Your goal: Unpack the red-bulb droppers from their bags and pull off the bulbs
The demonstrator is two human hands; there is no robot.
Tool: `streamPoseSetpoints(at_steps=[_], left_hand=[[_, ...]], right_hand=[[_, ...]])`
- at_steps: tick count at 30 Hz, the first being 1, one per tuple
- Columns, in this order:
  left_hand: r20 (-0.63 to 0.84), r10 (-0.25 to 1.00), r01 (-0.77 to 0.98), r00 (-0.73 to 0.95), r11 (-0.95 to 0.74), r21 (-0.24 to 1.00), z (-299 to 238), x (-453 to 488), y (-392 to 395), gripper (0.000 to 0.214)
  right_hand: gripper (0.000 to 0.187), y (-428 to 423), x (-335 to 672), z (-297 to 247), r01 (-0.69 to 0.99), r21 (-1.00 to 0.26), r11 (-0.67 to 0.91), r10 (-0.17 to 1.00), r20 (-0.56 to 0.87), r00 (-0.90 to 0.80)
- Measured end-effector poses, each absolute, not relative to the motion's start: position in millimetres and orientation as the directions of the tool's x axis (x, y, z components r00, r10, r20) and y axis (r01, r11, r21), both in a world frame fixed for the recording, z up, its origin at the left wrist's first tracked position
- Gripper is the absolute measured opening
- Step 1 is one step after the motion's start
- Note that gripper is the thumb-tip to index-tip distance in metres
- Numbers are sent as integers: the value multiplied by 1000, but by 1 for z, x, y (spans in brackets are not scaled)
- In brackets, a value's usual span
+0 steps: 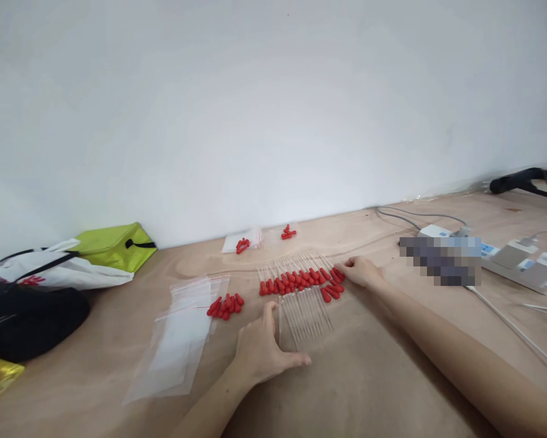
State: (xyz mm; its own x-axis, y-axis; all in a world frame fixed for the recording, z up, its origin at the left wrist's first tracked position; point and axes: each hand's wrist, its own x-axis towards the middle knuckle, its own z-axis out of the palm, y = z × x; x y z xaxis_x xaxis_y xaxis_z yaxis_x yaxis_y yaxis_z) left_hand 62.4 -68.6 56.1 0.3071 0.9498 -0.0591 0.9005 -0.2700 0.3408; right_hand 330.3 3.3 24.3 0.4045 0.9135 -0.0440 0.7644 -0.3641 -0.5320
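Note:
A row of small red rubber bulbs (296, 280) lies across the middle of the table, with thin clear tubes (307, 316) fanning out on both its far and near sides. Beside the near tubes is my left hand (261, 350), thumb and forefinger spread wide, nothing between them. My right hand (359, 271) is at the right end of the row, its fingers bent together against the last bulbs; whatever is in them is hidden. A few bulbs (331, 293) sit loosely below that end. Left of my left hand lies a separate pile of red bulbs (226, 306).
Clear zip bags (177, 340) lie flat at left. Near the wall, small bags (242, 244) hold red bulbs. A green bag (113, 243) and black cap (40, 322) occupy the far left. Power strips (524, 264) and cables stand right, beside a pixelated object (437, 258).

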Motion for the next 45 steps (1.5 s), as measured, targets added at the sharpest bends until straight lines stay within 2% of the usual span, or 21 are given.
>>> streamPoseSetpoints(at_steps=[3,8,11,15,19,21,22,24,26,28,29,31,33,34,37,45], left_hand=[[-36,952,905,305,-278,322,51,62,-72,94],[2,941,866,337,-311,391,45,60,-70,60],[29,938,843,344,-323,429,43,57,-71,52],[85,932,811,353,-350,469,42,54,-71,51],[157,944,780,290,-328,533,38,52,-67,40],[175,956,747,235,-293,596,33,50,-63,33],[187,962,718,201,-275,639,31,48,-61,30],[223,967,641,127,-251,725,26,44,-58,26],[286,956,596,66,-268,757,23,40,-57,24],[420,905,637,61,-360,682,24,35,-59,24],[509,856,678,95,-430,597,25,34,-60,25],[651,716,728,251,-583,361,29,34,-64,26],[694,576,693,432,-704,154,33,37,-69,24],[692,527,663,493,-743,94,34,39,-70,21],[676,471,599,568,-799,54,36,46,-72,14],[622,539,613,568,-781,116,33,47,-73,16]], right_hand=[[38,7,331,23,776,-523,-353,925,-70,374],[34,5,328,23,782,-505,-365,923,-88,374],[32,3,327,24,778,-505,-373,918,-80,389],[36,3,330,27,773,-539,-336,923,-27,383],[37,-6,326,31,761,-590,-269,921,72,382],[35,-17,318,29,765,-620,-171,921,175,348],[33,-25,312,27,777,-626,-67,907,287,309],[28,-41,299,24,817,-543,194,857,499,128],[23,-56,285,20,818,-426,386,784,619,-47],[21,-68,273,18,802,-320,505,697,699,-160],[19,-71,267,18,789,-275,550,657,725,-205],[18,-76,259,16,762,-214,611,600,753,-270],[17,-79,253,15,736,-188,651,573,758,-313],[16,-80,250,14,723,-183,666,565,757,-328],[15,-82,247,11,679,-169,714,537,756,-376],[9,-83,246,6,682,-153,715,534,749,-393]])
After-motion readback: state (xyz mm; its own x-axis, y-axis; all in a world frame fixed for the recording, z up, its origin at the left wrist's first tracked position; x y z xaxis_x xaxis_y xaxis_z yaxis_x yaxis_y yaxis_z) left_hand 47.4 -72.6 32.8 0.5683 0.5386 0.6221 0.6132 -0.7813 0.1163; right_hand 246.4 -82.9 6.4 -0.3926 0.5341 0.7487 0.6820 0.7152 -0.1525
